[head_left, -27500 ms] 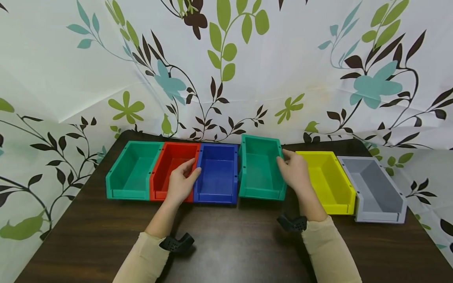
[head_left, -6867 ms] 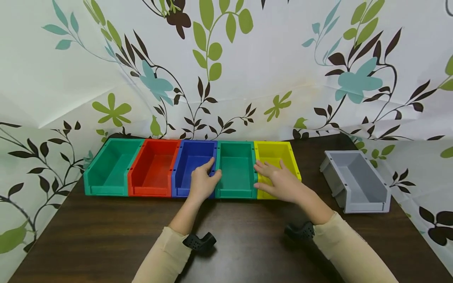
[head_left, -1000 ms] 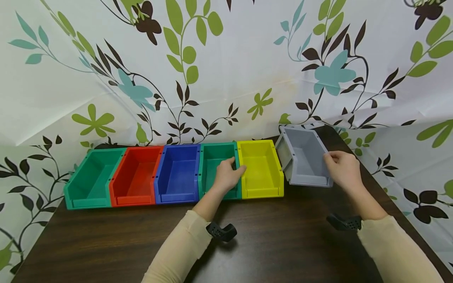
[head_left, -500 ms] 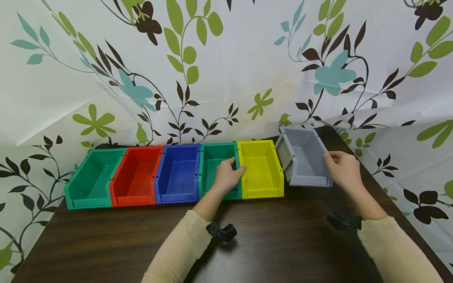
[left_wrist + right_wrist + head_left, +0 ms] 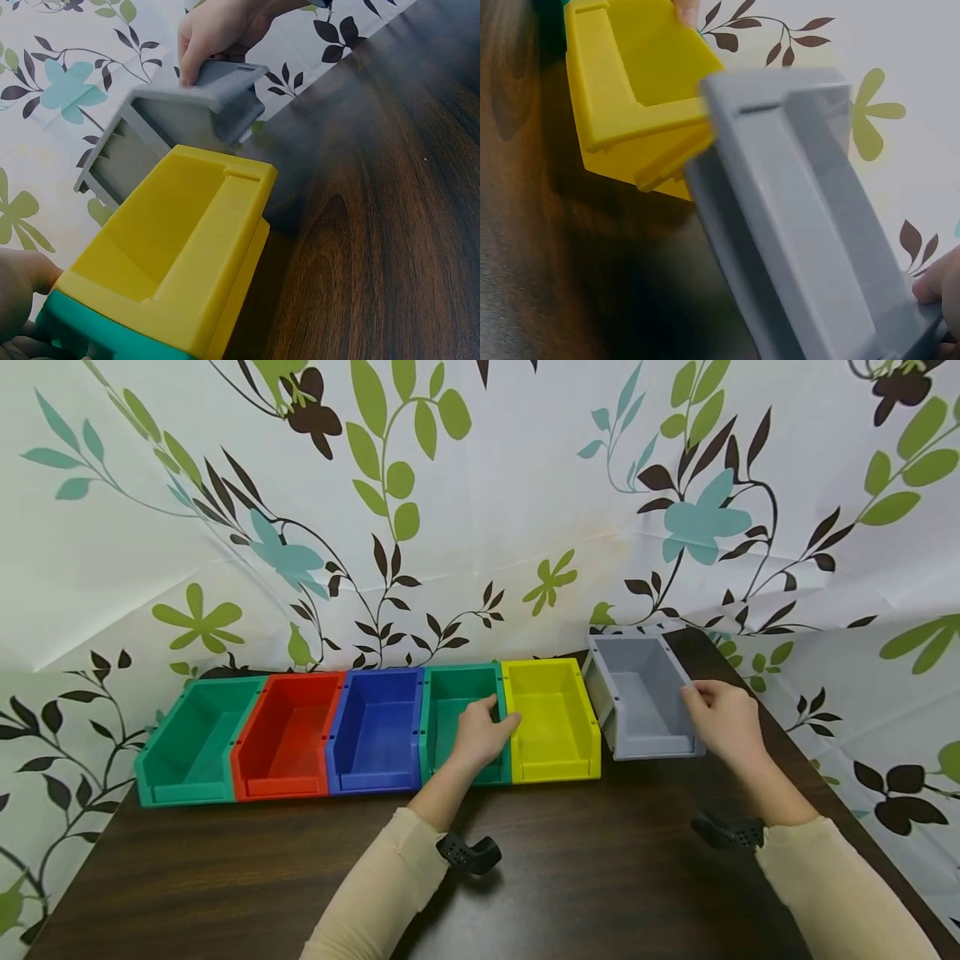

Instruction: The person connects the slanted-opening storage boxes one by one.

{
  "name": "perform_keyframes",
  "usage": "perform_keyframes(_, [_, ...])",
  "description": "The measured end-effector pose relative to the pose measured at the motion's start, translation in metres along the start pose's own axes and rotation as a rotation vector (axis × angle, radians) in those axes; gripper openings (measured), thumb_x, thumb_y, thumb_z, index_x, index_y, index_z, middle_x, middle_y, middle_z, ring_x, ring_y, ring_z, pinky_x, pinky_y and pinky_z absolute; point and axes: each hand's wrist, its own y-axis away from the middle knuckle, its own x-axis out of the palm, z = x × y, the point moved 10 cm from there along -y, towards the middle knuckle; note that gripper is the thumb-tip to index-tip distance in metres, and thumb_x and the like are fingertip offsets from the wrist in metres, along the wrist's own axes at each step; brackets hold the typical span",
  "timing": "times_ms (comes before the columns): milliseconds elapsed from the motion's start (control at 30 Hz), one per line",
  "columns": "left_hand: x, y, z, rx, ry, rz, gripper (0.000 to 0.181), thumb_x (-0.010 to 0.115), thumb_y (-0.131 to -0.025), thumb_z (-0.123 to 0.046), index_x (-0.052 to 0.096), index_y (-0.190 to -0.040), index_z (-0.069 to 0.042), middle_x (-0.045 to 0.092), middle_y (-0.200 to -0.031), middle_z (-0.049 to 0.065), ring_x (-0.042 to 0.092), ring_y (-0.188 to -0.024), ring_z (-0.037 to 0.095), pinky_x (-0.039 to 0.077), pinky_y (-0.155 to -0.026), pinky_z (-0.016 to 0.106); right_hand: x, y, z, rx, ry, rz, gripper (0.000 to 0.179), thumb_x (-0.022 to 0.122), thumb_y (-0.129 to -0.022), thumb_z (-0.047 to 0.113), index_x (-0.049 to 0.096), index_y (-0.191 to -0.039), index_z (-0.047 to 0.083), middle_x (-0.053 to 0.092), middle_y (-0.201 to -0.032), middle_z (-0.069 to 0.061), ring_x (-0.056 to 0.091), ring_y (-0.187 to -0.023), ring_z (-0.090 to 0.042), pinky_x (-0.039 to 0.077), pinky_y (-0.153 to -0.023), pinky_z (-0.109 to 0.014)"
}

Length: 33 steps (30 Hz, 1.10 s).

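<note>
My right hand [image 5: 726,720] pinches the right rim of the grey plastic storage bin [image 5: 647,700] between thumb and fingers. The bin hangs tilted, raised above the table, its left side close beside the yellow bin [image 5: 549,718]. My left hand [image 5: 478,732] grips the joined side walls of the yellow bin and the second green bin [image 5: 447,693], thumb towards the yellow and fingers inside the green. In the right wrist view the grey bin [image 5: 787,217] overlaps a corner of the yellow bin [image 5: 641,124]. Part of the second green bin is hidden behind my left hand.
Farther left in the same row stand a blue bin [image 5: 378,727], a red bin [image 5: 291,735] and another green bin [image 5: 202,739], edge to edge. The dark wooden table [image 5: 247,877] ends at a leaf-patterned sheet [image 5: 480,527] behind and at the sides.
Since about seven seconds ago, the grey bin was lifted and brought left beside the yellow bin, and my left hand moved right to the green-yellow seam. In the last second the grey bin dipped slightly.
</note>
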Motion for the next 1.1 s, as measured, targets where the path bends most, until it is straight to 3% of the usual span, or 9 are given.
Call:
perform_keyframes(167, [0.000,0.000,0.000,-0.006,-0.002,0.002,0.065,0.060,-0.092,-0.030,0.036,-0.144,0.000,0.040,-0.148,0.014,0.046,-0.129,0.023,0.042,-0.103,0.042,0.002,-0.001,0.001,0.008,0.003,0.012,0.036,0.052,-0.093,0.018,0.065,-0.105,-0.013,0.069,-0.086,-0.028,0.061,-0.065,-0.026,0.042,-0.050,-0.027])
perform_keyframes(333, [0.001,-0.001,0.000,-0.005,-0.002,-0.003,0.066,0.061,-0.091,-0.031,0.036,-0.144,0.000,0.040,-0.148,0.014,0.046,-0.128,0.022,0.043,-0.103,0.042,0.001,-0.003,0.003,0.009,-0.004,0.039,0.038,0.051,-0.094,0.018,0.063,-0.106,-0.016,0.068,-0.089,-0.031,0.064,-0.070,-0.033,0.044,-0.051,-0.028])
perform_keyframes(533, [0.002,-0.001,-0.001,0.005,0.004,0.003,0.065,0.061,-0.091,-0.030,0.036,-0.144,0.001,0.041,-0.147,0.015,0.048,-0.127,0.023,0.043,-0.103,0.042,-0.001,-0.005,0.010,-0.001,0.004,0.085,0.039,0.049,-0.095,0.017,0.062,-0.106,-0.017,0.066,-0.093,-0.033,0.065,-0.078,-0.042,0.052,-0.058,-0.046])
perform_keyframes(733, [0.000,-0.002,0.000,0.001,0.001,0.001,0.066,0.061,-0.091,-0.031,0.036,-0.144,0.001,0.040,-0.148,0.015,0.046,-0.128,0.023,0.042,-0.104,0.042,0.004,-0.002,0.013,-0.020,0.056,0.089,0.038,0.051,-0.094,0.017,0.061,-0.109,-0.017,0.066,-0.092,-0.033,0.060,-0.069,-0.034,0.048,-0.055,-0.043])
perform_keyframes(833, [0.000,-0.002,0.001,-0.002,-0.005,0.002,0.066,0.061,-0.091,-0.032,0.036,-0.144,0.000,0.039,-0.148,0.014,0.043,-0.131,0.023,0.040,-0.105,0.043,0.008,0.002,0.017,-0.027,0.104,0.103,0.048,0.053,-0.095,0.026,0.055,-0.120,-0.015,0.062,-0.107,-0.034,0.061,-0.082,-0.041,0.049,-0.067,-0.053])
perform_keyframes(900, [0.001,-0.002,0.001,0.001,-0.003,0.002,0.066,0.061,-0.091,-0.032,0.037,-0.143,0.000,0.039,-0.148,0.015,0.042,-0.132,0.023,0.040,-0.105,0.043,0.012,0.006,0.029,-0.073,0.121,0.121,0.058,0.053,-0.095,0.034,0.048,-0.130,-0.012,0.052,-0.126,-0.035,0.055,-0.109,-0.048,0.042,-0.089,-0.063])
perform_keyframes(967, [0.000,-0.002,0.001,0.008,-0.005,0.000,0.066,0.061,-0.091,-0.031,0.037,-0.143,0.001,0.039,-0.148,0.015,0.041,-0.133,0.023,0.041,-0.105,0.043,0.020,0.010,0.047,-0.164,0.113,0.151,0.064,0.053,-0.095,0.038,0.042,-0.137,-0.008,0.040,-0.140,-0.033,0.039,-0.128,-0.049,0.026,-0.103,-0.068])
perform_keyframes(1033, [0.000,-0.001,0.001,0.012,-0.006,-0.002,0.066,0.061,-0.091,-0.032,0.037,-0.143,0.001,0.039,-0.148,0.015,0.040,-0.135,0.024,0.041,-0.105,0.043,0.029,0.016,0.067,-0.277,0.078,0.196,0.063,0.053,-0.095,0.038,0.040,-0.141,-0.004,0.031,-0.148,-0.028,0.025,-0.138,-0.046,0.013,-0.108,-0.068])
perform_keyframes(1100, [0.000,-0.001,0.001,0.012,-0.006,-0.004,0.066,0.061,-0.091,-0.032,0.037,-0.143,0.000,0.039,-0.148,0.015,0.040,-0.135,0.024,0.041,-0.105,0.043,0.039,0.022,0.084,-0.382,0.044,0.244,0.058,0.054,-0.095,0.033,0.043,-0.140,-0.002,0.035,-0.148,-0.024,0.026,-0.140,-0.041,0.013,-0.111,-0.065])
